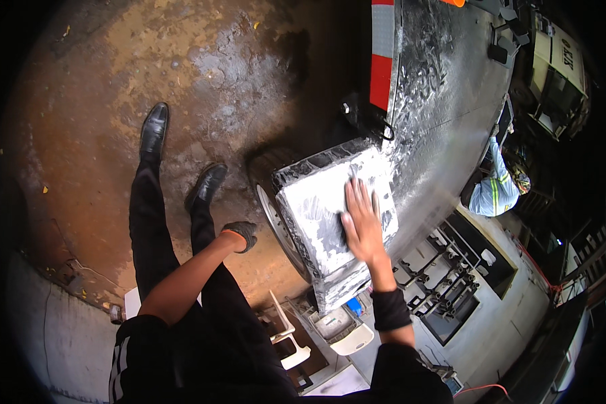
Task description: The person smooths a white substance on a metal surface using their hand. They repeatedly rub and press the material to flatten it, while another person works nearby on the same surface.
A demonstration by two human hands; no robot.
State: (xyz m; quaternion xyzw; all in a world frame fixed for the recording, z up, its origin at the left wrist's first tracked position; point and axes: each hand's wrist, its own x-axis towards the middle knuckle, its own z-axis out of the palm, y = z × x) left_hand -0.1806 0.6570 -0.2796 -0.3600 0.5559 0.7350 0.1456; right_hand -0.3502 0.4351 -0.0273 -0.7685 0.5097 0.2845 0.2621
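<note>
My right hand (362,225), bare, lies flat with its fingers stretched out on a white-smeared box-shaped panel (316,202). Dark patches show through the powdery white coating on its top, and the edges look worn and black. A wheel (276,222) sits partly hidden beneath this panel. My left hand (241,236) wears a dark glove with an orange cuff and hangs beside the wheel, apart from the panel. Its fingers are curled in, and no object shows in them.
A long grey bed (444,114) with a red-and-white striped edge (382,74) runs beyond the panel. At the right, a person in a light blue shirt (495,195) leans over its far side. Plastic chairs (353,340) and a rack of metal parts (444,276) stand nearby. The floor (114,87) is stained.
</note>
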